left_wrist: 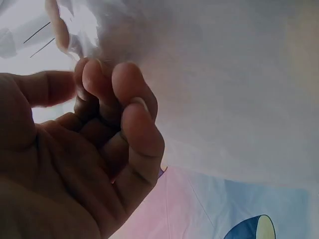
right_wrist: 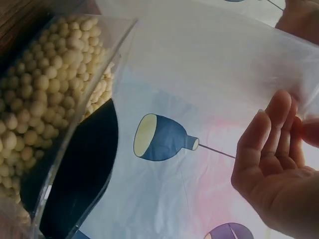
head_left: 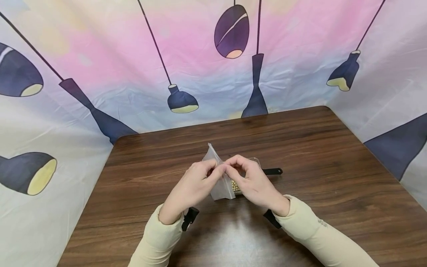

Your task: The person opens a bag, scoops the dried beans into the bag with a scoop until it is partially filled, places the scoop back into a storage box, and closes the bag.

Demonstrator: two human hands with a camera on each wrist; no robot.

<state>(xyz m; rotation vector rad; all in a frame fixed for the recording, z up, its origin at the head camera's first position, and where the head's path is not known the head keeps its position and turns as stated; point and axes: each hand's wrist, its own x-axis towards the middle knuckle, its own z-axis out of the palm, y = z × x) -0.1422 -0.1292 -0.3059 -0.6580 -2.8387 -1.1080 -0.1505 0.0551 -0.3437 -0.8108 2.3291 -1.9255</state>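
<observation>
A translucent plastic bag (head_left: 221, 191) hangs upright between the two hands over the table's middle. The left hand (head_left: 197, 181) pinches its edge between thumb and index finger, the other fingers curled. Right beside it, the right hand (head_left: 251, 181) pinches the same edge, fingertips meeting the left ones. In the left wrist view the bag (left_wrist: 239, 99) spreads pale and flat beyond the fingers. Behind the bag and right hand stands a clear container (right_wrist: 124, 37) of pale yellow soybeans (right_wrist: 45, 89), mostly hidden in the head view.
A black scoop (right_wrist: 87, 164) sits at the container, its handle (head_left: 273, 171) pointing right over the brown wooden table (head_left: 150, 167). A cloth backdrop (head_left: 126, 55) printed with hanging lamps rises behind the table's far edge and along its sides.
</observation>
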